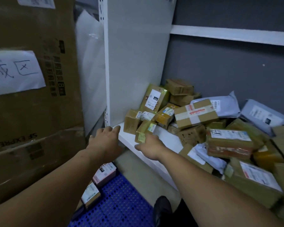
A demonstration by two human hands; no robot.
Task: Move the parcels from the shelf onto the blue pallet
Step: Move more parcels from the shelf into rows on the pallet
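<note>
Small taped parcel [145, 131] near the shelf's [154, 154] front-left corner, long axis tilted up and away. Right hand [150, 145] nearer, fingers straight, at its low end, contact unclear. Left hand [105, 139] spread, empty, just left.

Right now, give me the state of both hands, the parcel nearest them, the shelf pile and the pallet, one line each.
left hand: empty, fingers straight, at the shelf front corner.
right hand: against the small taped parcel; grip hidden.
small taped parcel: tilted, on the shelf.
parcel pile: heaped on the shelf.
blue pallet: on the floor, two parcels along its left side.
</note>
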